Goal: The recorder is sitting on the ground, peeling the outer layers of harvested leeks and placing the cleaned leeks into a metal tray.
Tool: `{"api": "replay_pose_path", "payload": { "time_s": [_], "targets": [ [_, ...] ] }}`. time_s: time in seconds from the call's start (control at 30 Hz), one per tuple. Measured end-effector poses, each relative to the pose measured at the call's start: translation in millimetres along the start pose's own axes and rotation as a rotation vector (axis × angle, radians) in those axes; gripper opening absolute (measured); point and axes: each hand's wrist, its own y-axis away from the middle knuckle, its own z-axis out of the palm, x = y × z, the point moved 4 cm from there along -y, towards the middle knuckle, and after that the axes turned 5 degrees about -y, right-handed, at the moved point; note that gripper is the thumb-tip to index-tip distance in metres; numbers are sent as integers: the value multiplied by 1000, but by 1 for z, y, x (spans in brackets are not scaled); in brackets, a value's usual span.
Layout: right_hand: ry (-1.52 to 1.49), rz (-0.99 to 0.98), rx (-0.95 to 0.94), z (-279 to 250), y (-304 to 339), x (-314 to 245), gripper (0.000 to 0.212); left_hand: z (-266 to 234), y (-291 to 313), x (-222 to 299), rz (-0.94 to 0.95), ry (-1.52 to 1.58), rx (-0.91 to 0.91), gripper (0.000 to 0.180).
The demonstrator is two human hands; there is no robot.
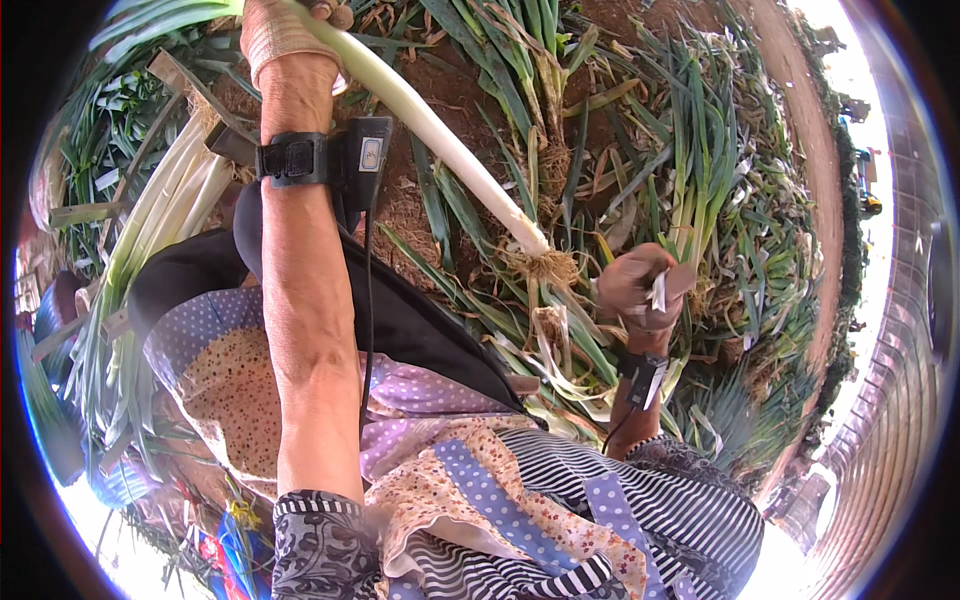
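Observation:
My left hand (285,25), in a beige glove or wrap, is at the top edge, closed around a leek (440,135). The long white shank slants down to the right and ends in a tuft of roots (548,268). The green leaves stick out past my hand to the left. My right hand (635,290) is closed and slightly blurred, just right of the roots and apart from them. A pale strip (658,292) shows at its fingers, beside a flat brownish piece; what it grips is not plain.
Loose leeks (700,150) and trimmed leaves cover the soil ahead and to the right. On the left, a bundle of cleaned leeks (165,205) rests on a wooden frame (180,75). A ribbed translucent wall (890,380) curves along the far right.

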Motion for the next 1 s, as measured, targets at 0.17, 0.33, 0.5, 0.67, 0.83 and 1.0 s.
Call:
{"api": "replay_pose_path", "payload": {
  "time_s": [0.17,0.33,0.5,0.67,0.83,1.0],
  "targets": [
    [1832,24,13,63,-31,19,69,-9,2,14,80,-148,-10,33],
    [1788,-162,-71,92,-46,46,70,-10,10,11,93,-96,79,27],
    [1872,31,-182,83,-71,64,68,-9,16,8,93,-145,164,30],
    [1809,8,-242,83,-73,72,67,-7,19,13,89,-172,154,35],
    [1788,85,-217,89,-67,72,58,-4,26,8,46,-186,108,34],
    [1814,-2,-228,86,-62,72,46,-8,16,8,69,-148,75,33]
  ]
}}
